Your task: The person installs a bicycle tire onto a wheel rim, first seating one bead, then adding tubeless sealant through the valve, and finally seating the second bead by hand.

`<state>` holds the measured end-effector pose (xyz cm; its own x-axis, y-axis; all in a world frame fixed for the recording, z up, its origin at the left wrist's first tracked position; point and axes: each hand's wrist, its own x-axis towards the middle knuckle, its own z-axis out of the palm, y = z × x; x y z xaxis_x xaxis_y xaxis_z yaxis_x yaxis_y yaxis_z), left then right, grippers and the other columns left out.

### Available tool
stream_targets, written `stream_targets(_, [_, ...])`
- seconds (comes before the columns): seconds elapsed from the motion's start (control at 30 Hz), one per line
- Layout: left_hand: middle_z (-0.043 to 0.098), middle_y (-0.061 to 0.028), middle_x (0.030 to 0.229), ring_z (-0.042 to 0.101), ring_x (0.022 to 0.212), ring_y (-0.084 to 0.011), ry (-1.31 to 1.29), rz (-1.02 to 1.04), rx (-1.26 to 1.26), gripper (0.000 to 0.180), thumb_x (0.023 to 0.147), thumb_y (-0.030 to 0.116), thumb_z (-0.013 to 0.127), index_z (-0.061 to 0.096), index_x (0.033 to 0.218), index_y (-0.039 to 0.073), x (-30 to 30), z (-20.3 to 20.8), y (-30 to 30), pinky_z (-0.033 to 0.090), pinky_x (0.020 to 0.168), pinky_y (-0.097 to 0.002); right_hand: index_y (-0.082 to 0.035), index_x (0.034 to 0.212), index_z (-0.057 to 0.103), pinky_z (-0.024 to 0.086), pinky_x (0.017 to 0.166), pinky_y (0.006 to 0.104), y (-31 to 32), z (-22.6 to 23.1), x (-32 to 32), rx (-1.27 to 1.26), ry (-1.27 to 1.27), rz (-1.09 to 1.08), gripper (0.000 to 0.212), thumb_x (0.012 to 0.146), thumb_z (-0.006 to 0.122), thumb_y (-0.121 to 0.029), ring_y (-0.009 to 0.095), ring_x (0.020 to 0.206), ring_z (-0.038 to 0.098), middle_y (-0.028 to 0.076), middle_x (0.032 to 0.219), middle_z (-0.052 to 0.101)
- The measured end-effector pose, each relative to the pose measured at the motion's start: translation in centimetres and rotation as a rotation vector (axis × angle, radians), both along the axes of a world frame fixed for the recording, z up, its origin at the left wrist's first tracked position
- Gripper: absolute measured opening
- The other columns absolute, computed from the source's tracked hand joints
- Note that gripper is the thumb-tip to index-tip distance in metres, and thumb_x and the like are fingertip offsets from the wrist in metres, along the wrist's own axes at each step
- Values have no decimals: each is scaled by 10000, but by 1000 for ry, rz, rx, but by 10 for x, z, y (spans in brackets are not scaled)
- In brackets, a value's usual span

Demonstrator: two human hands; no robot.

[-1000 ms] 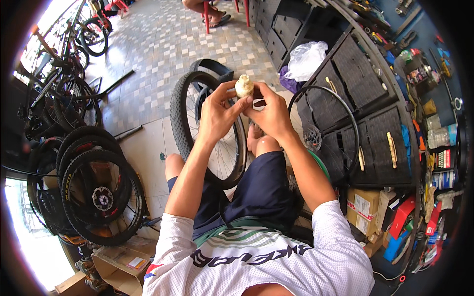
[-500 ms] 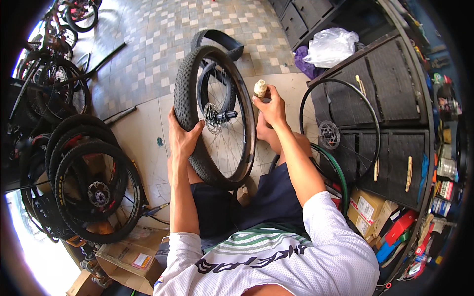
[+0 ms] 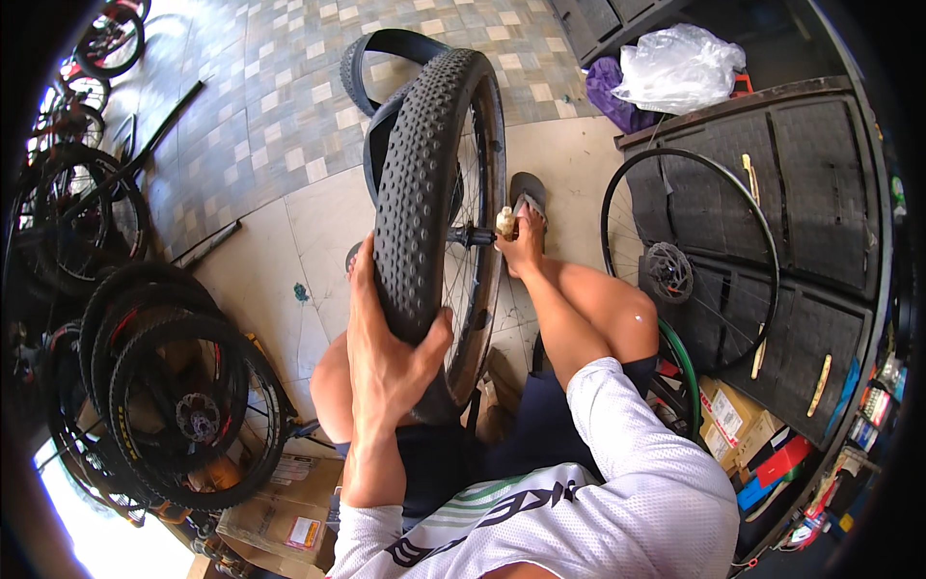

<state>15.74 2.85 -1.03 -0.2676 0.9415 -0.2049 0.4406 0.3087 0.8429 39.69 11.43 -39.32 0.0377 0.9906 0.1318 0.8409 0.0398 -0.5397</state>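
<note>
My left hand [image 3: 391, 362] grips the near side of a knobbly black bicycle tyre [image 3: 420, 203], mounted on a spoked wheel held upright between my knees. The thumb lies on the inner side of the tyre, the fingers on the outer. In my right hand [image 3: 524, 249] is a small cream-coloured bottle [image 3: 505, 222], pinched near the wheel's right side. The bottle appears beside the end of the black hub [image 3: 473, 235]; whether they touch I cannot tell. Behind the wheel lies a loose black tyre [image 3: 395, 41], partly hidden by it.
At right, a bare-rimmed wheel [image 3: 696, 152] leans on black cabinets [image 3: 805, 145], near a clear plastic bag [image 3: 680, 69]. Several tyred wheels [image 3: 130, 386] are stacked at left, with a cardboard box [image 3: 270, 526] below them. More bicycles [image 3: 72, 179] stand at far left.
The wheel has turned and tilted, showing more of its tread and less of its spokes. My right hand has brought the bottle lower, in beside the hub. My left hand still grips the tyre.
</note>
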Motion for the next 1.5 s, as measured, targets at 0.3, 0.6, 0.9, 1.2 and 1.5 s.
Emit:
stream_targets(0.3, [441, -304, 1497, 482, 1387, -408, 91, -41, -86, 1020, 719, 119, 788, 247, 1561, -79, 3, 6, -5, 360, 1172, -469, -12, 1190, 604, 525, 944, 477, -3, -47, 2, -721, 118, -123, 584, 767, 784, -372, 419, 1081, 676, 262, 1117, 710])
stream_targets(0.6, [669, -254, 1110, 707, 932, -381, 326, -71, 98, 1021, 624, 242, 819, 396, 1490, -94, 2, -5, 6, 537, 889, -427, 55, 1154, 722, 533, 978, 455, 8, -89, 12, -1017, 20, -125, 690, 731, 763, -489, 408, 1118, 691, 297, 1168, 709])
stream_targets(0.9, [650, -288, 1163, 702, 988, -397, 283, -17, 106, 1000, 638, 263, 807, 406, 1482, -94, 6, -10, 3, 529, 924, -439, 90, 1125, 726, 540, 970, 436, 12, -84, 9, -1134, 53, -129, 717, 734, 761, -510, 386, 1109, 705, 298, 1162, 714])
stream_targets(1.2, [649, -278, 1187, 701, 1015, -402, 289, 4, 80, 1004, 650, 272, 813, 398, 1496, -74, 8, -7, 4, 517, 955, -436, 99, 1138, 718, 534, 980, 446, 8, -93, 10, -1215, 103, -136, 727, 757, 763, -518, 402, 1120, 696, 313, 1167, 706])
stream_targets(1.5, [651, -273, 1195, 698, 1033, -378, 243, 29, 81, 998, 651, 255, 802, 391, 1502, -63, 9, -9, 6, 502, 982, -427, 87, 1090, 736, 560, 907, 428, 4, -85, 10, -1221, 91, -157, 709, 757, 759, -538, 360, 1030, 731, 285, 1093, 733])
